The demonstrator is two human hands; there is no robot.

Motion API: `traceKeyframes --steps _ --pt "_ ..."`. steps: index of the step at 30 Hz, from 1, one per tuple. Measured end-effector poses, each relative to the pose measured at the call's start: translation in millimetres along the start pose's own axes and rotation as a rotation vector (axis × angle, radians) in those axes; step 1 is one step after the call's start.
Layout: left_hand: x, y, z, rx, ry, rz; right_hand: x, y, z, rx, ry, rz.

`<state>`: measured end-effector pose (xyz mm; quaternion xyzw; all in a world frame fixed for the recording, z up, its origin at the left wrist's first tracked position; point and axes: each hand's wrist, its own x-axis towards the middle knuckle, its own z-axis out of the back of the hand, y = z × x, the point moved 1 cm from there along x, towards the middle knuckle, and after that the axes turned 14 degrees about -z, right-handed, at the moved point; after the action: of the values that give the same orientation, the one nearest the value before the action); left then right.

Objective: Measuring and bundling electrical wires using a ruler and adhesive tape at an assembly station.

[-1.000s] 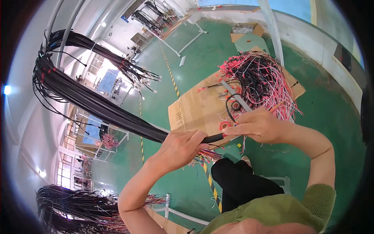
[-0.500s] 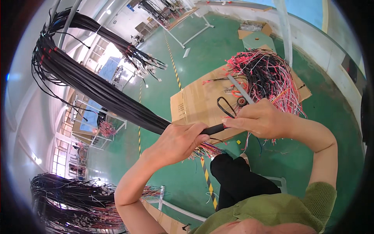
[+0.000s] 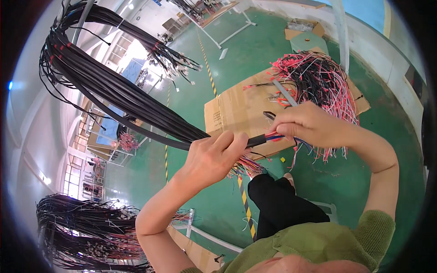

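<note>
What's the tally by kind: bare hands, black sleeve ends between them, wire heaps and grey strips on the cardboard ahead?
Left hand and right hand: 2
Black sleeve end: 1
Wire heap: 1
Grey strip: 1
Total: 5

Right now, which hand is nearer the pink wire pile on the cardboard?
Right: in view, the right hand is just below the wire pile; the left hand is farther off, lower left.
</note>
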<state>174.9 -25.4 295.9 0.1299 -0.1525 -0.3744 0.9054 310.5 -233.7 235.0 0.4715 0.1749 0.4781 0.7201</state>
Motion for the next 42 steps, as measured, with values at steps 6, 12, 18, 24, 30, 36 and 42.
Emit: traceKeyframes --steps 6,12,18,24,30,36,42 --pt "-2.1 -1.8 -2.9 0.166 -0.058 -0.049 8.6 1.2 8.9 0.277 0.288 -0.274" --pt "-1.2 -8.1 -4.0 0.051 -0.018 0.07 2.9 -0.9 -0.5 -0.184 -0.167 0.241" --pt "-2.6 -5.8 8.2 -0.267 0.162 0.173 -5.4 0.0 -14.5 -0.418 -0.43 0.567" --pt "-2.4 -0.9 15.8 -0.613 0.266 0.249 -2.6 3.3 -14.5 -0.62 -0.463 0.837" --pt "4.4 4.1 24.9 -0.952 0.302 0.36 0.4 3.8 -18.0 -0.664 -0.585 0.975" --pt "-5.0 1.9 8.1 -0.765 0.221 0.351 3.7 -13.1 -19.5 -0.563 -0.37 0.729" --pt "-14.7 11.3 4.9 -0.738 0.198 0.407 3.7 -17.2 -6.2 0.208 -0.085 0.125"
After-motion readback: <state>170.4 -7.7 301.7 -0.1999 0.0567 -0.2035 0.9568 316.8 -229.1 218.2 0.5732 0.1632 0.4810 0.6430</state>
